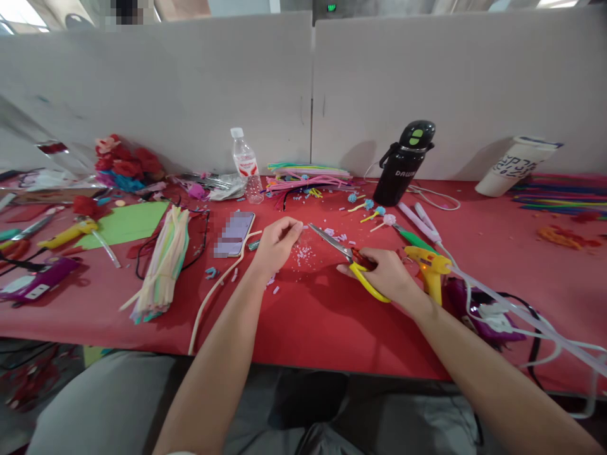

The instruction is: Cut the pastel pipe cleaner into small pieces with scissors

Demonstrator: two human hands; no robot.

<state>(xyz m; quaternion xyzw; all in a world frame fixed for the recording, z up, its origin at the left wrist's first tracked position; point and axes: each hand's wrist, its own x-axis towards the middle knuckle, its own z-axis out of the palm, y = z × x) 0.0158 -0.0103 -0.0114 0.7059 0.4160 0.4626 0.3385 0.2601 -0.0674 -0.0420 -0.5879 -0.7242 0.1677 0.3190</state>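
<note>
My left hand [279, 243] is closed in a pinch on a small lilac piece of chenille stem [305, 227], whose tip shows past the fingertips. In my right hand [386, 273] are scissors [367, 282] with yellow and red handles; their blades point left toward the pinched piece, a little apart from it. Lilac fluff and crumbs [304, 254] lie on the red table [322, 328] between the hands. Short lilac cuttings [336, 236] are scattered behind the blades. Beyond them lie small fluffy blue and pink balls on stems [389, 220].
A yellow glue gun [430, 268] with cords stands right of my right hand. Left are a phone [236, 234], a cream stem [213, 291] and a bundle of pale stems [164, 265]. Farther back stand a water bottle [246, 164], a black flask [403, 167] and a tilted white cup [515, 165].
</note>
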